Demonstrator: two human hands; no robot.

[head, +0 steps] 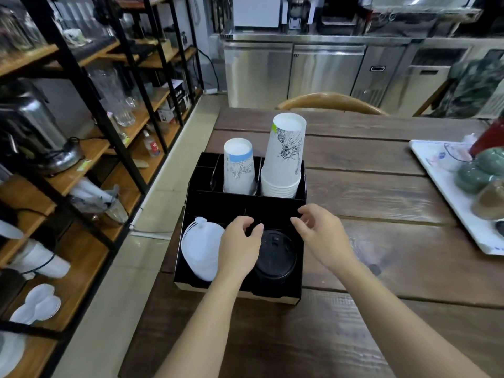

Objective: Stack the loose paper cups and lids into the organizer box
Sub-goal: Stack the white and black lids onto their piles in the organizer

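We are hovering both hands over the front row of the black organizer box (191, 205), which is sitting at the left edge of the wooden desk (381, 214). Our left hand (240, 249) is resting over the divider between the two front compartments, its fingers (256, 231) curled loosely and pinching nothing that we can make out; the thumb is reaching toward the black lids (275, 255) stacked just right of it. Our right hand (324, 236) is floating above the right front corner, fingers spread and bent, holding nothing. To the left of the left fingers, the white lids (200, 246) are leaning in their compartment, partly tucked beneath the hand. Beyond both sets of fingertips, two cup stacks are standing upside down in the rear row: the shorter blue-printed cups (239, 167) and the taller stack of white cups (283, 162) with a line drawing. We are judging the lids as very light, thin and springy plastic, slick on top, likely to tilt or skate if nudged off-centre; gripping by opposite rim edges looks safest. The cups are probably light and easily dented, so the rolled rim or the lower wall looks like the place to hold.
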